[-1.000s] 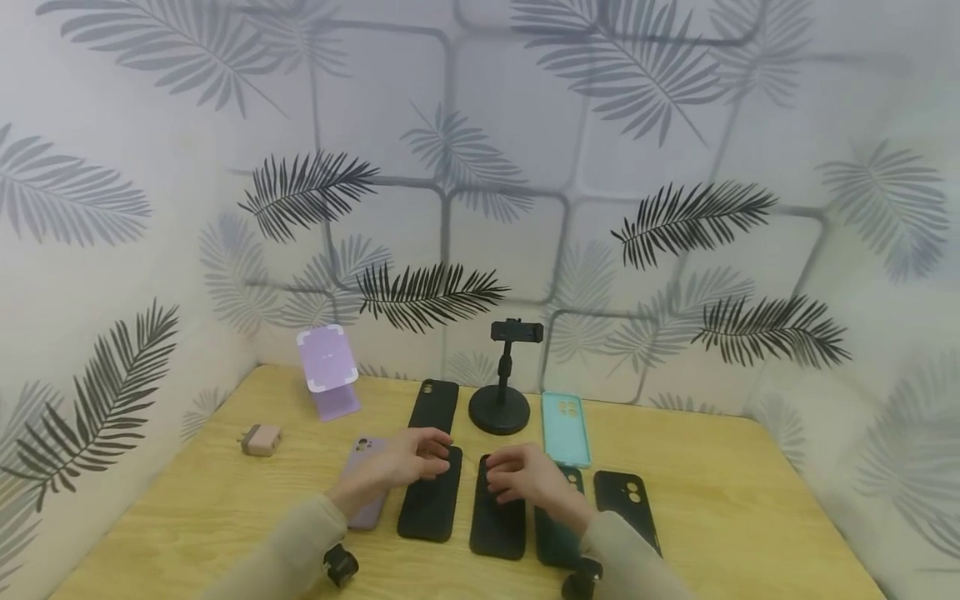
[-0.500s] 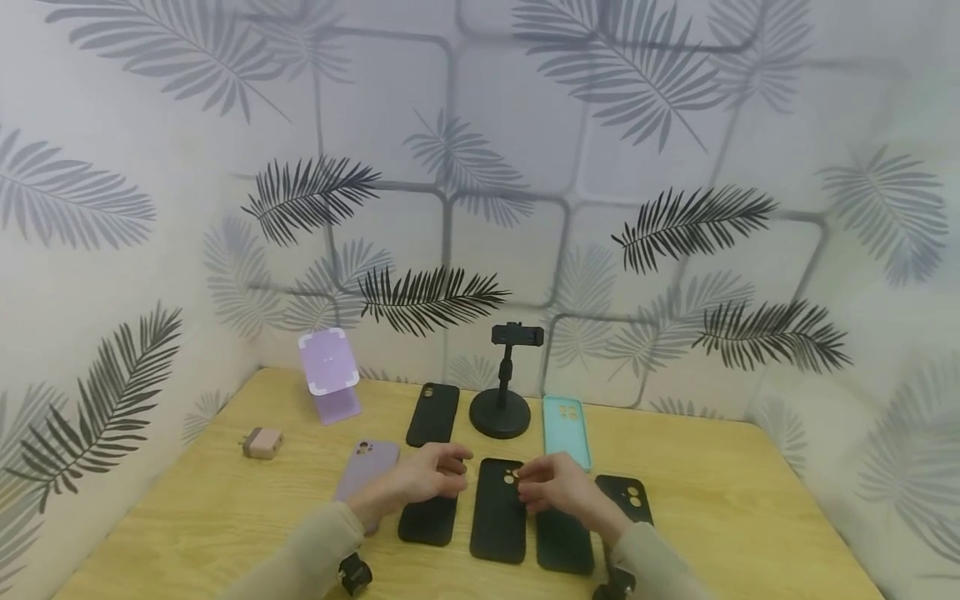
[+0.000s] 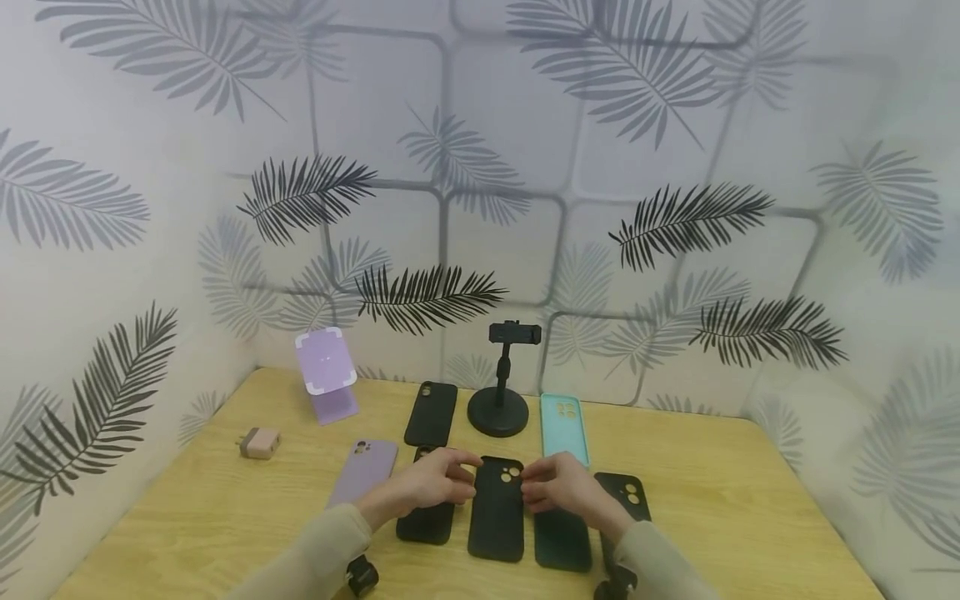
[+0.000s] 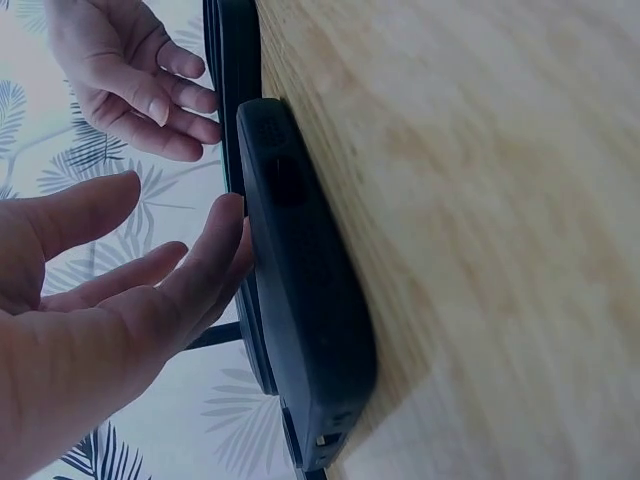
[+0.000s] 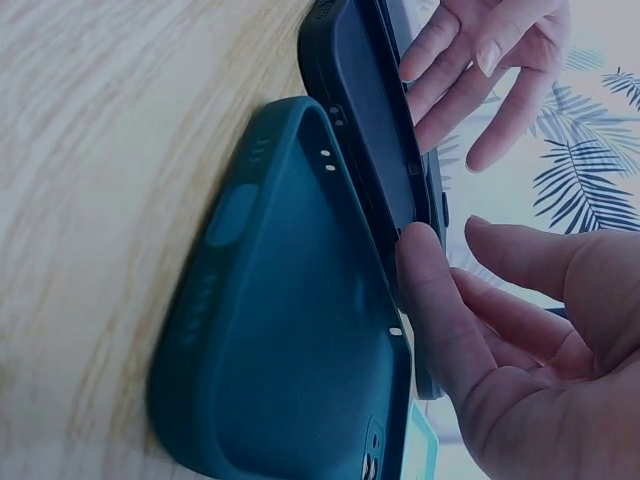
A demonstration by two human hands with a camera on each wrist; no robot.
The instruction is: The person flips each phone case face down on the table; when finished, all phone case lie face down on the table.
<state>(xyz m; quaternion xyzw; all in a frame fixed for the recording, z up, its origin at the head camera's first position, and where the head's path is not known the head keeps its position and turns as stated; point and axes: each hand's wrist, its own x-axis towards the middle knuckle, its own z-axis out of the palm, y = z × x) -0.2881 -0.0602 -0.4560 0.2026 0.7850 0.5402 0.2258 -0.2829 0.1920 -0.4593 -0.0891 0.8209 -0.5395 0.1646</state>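
A black phone case [image 3: 497, 521] with camera holes at its top right lies between my two hands. My left hand [image 3: 431, 485] hovers over another black phone case [image 3: 425, 523], its fingertips by the middle case's upper left edge. At the upper right edge of the middle case are the fingertips of my right hand [image 3: 566, 487], above a dark green phone case [image 3: 564, 546]. Both hands have loosely bent fingers with nothing between them. In the right wrist view the green case [image 5: 290, 300] lies hollow side up. Whether any fingertip touches the middle case I cannot tell.
Around them lie a lilac phone case [image 3: 363, 473], a black one [image 3: 431, 414], a turquoise one [image 3: 564, 425] and another black one [image 3: 626, 500]. A black phone stand [image 3: 498, 410], a purple stand [image 3: 327, 362] and a pink plug [image 3: 260, 442] stand farther back.
My right hand has moved right, off the middle case, uncovering its camera holes. The left hand has shifted right and slightly nearer, toward that case. The cases look unmoved.
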